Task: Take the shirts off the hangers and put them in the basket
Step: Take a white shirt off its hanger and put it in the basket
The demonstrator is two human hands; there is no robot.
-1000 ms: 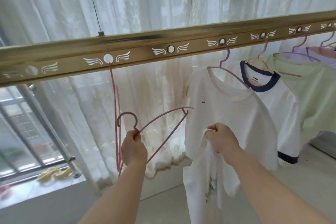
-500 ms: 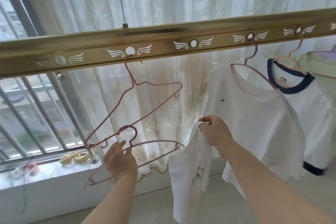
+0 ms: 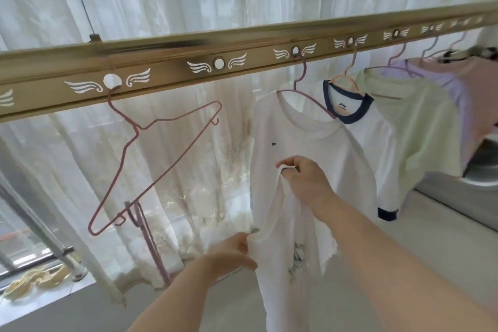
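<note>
**A:** How far along is this?

**B:** Early, I'd judge. The long gold metal drying rail with white wing marks (image 3: pixel 242 43) carries at least five shirts on hangers. There's a plain white T-shirt (image 3: pixel 318 140), a white T-shirt with navy collar and cuffs (image 3: pixel 382 143), a pale green shirt (image 3: pixel 420 127), a lilac shirt (image 3: pixel 442 81) and a pink shirt (image 3: pixel 477 94). No basket is in view.

**A:** Anything off yet?

**B:** One limp white T-shirt with a faint grey print (image 3: pixel 283 277) is off its hanger. It dangles in the air just in front of the plain white one. On the left, an empty pink wire hanger (image 3: pixel 136 128) tilts from the rail. A thin mauve hanger (image 3: pixel 149 245) seems hooked on its lower corner.

**A:** And the hands?

**B:** The right hand (image 3: pixel 307 178) pinches bunched cloth at the top. The left hand (image 3: pixel 229 253) grips the shirt's edge lower down.
</note>
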